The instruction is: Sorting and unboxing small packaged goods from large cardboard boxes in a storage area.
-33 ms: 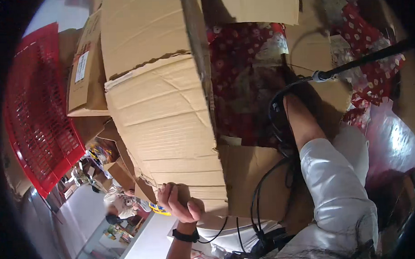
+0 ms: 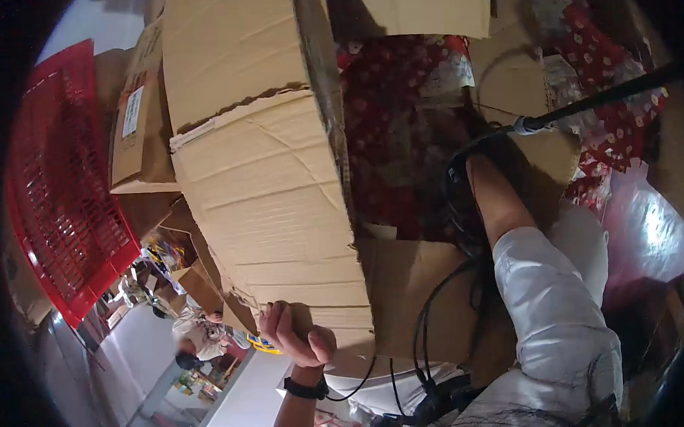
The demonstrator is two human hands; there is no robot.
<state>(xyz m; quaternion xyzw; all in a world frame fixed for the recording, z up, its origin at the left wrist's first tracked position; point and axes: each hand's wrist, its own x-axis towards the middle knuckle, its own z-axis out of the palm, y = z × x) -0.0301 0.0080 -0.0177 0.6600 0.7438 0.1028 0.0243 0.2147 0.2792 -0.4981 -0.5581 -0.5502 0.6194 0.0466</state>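
Observation:
A large brown cardboard box [image 2: 263,216] with a torn seam across its side stands open in front of me. My left hand [image 2: 297,337], with a dark band at its wrist, curls its fingers round the near edge of the box's side panel. On the right, my bare right forearm [image 2: 500,200], below a white sleeve, reaches into the box's dark opening. Shadow and a black cable hide my right hand, so its fingers do not show. Red patterned wrapping [image 2: 399,121] with pale spots lies inside the box, partly under clear plastic.
A red plastic crate [image 2: 73,185] stands tilted at the far left beside another cardboard box [image 2: 137,123]. A black cable [image 2: 428,316] loops over the near flap. Clear plastic bags [image 2: 647,225] lie at right. Another person [image 2: 199,335] is at lower left in the background.

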